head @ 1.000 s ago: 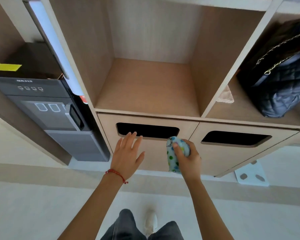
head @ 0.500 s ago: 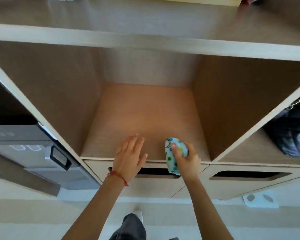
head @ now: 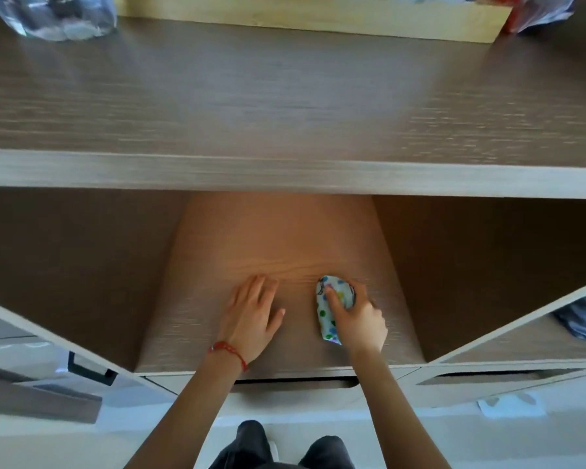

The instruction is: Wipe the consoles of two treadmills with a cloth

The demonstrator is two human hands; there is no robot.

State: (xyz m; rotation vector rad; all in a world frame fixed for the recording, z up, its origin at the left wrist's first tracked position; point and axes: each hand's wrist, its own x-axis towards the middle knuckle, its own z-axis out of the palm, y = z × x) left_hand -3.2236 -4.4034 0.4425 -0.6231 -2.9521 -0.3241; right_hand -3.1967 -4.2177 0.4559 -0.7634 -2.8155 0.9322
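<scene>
The right hand [head: 359, 321] grasps a bunched white cloth with coloured dots [head: 329, 311], thumb pressed across it, over the open wooden cubby floor [head: 278, 245] toward its front right. The cloth's long axis runs front to back. The left hand [head: 251, 316], just left of the cloth, lies flat with straight fingers. No writing is readable.

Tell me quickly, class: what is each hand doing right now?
Left hand: open, fingers straight, holding nothing, over the wooden cubby shelf.
Right hand: closed, gripping the bunched white cloth with coloured dots.
</scene>
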